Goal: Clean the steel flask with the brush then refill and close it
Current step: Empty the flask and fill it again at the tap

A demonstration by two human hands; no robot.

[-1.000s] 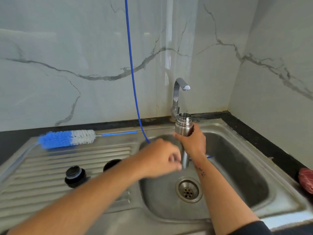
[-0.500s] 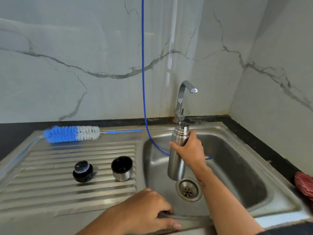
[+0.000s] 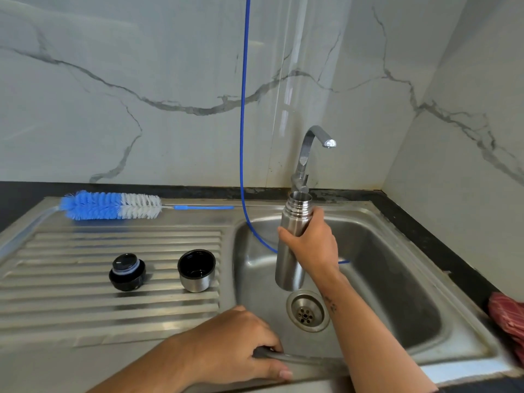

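Your right hand (image 3: 312, 245) wraps the steel flask (image 3: 292, 242) over the sink (image 3: 425, 330) basin, long axis near upright, open mouth up toward the tap (image 3: 309, 154). Your left hand (image 3: 235, 344) curls over the sink's front rim; its fingertips hide whatever they grasp.

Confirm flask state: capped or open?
Open: steel flask shows bare threaded mouth; stopper and cup lid sit on drainboard.

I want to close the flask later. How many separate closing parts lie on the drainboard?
2: the black stopper on the ribs, and the steel cup lid right of it, mouth up.
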